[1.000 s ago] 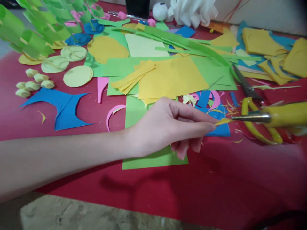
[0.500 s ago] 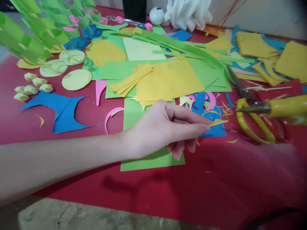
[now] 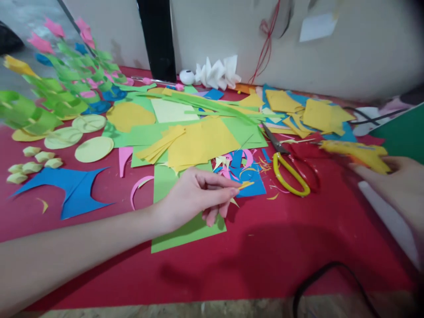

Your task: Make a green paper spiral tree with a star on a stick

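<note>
My left hand [image 3: 198,194] pinches a small yellow paper piece [image 3: 245,185] between thumb and fingertips, above a blue sheet [image 3: 255,189] strewn with paper scraps. Under that hand and wrist lies a green paper sheet [image 3: 185,238]. Off to the right, my right hand [image 3: 394,181] grips a yellow glue gun [image 3: 356,152], its nozzle pointing left; the view there is somewhat blurred. Between the two hands rest scissors [image 3: 291,174] with yellow and red handles. Yellow paper pieces [image 3: 202,143] are spread just beyond my left hand.
Paper flowers with curled green leaves [image 3: 62,97] stand at the left. Near them are pale discs [image 3: 94,149], small folded pieces [image 3: 33,165] and a blue offcut [image 3: 69,190]. A white paper figure [image 3: 215,73] sits by the wall. A black cable [image 3: 331,267] crosses the front right.
The view has lifted and turned right, so the wall and my right hand now show. The glue gun has drawn back to the right, away from the yellow piece in my left hand.
</note>
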`<action>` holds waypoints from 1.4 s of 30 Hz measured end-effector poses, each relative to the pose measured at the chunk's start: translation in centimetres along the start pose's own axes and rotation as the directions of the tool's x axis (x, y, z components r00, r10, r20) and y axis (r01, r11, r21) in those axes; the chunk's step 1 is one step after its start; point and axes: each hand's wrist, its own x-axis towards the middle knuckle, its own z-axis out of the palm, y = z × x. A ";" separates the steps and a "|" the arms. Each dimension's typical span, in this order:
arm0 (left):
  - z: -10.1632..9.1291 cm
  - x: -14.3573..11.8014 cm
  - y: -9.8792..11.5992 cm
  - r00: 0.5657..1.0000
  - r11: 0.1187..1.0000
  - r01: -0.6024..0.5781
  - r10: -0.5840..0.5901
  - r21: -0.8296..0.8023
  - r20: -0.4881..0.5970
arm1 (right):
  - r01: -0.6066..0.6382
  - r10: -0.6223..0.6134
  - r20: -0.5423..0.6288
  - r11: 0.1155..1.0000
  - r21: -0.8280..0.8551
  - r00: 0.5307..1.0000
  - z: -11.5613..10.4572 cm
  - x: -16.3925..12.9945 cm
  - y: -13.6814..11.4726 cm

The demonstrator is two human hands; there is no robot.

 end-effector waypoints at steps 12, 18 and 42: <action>0.6 -0.3 0.4 0.996 0.994 0.043 -0.034 0.105 -0.085 | 0.033 -0.018 -0.111 0.990 0.137 0.994 -0.6 -0.9 -2.4; 0.8 -0.4 0.6 0.994 0.990 0.049 -0.035 0.134 -0.100 | 0.040 -0.007 -0.225 0.989 0.144 0.974 -0.6 -1.6 -3.4; 2.3 -3.7 3.9 0.992 0.998 0.036 -0.029 -0.054 0.125 | 0.575 -0.536 -0.311 0.443 0.688 0.785 -9.8 -9.4 -9.6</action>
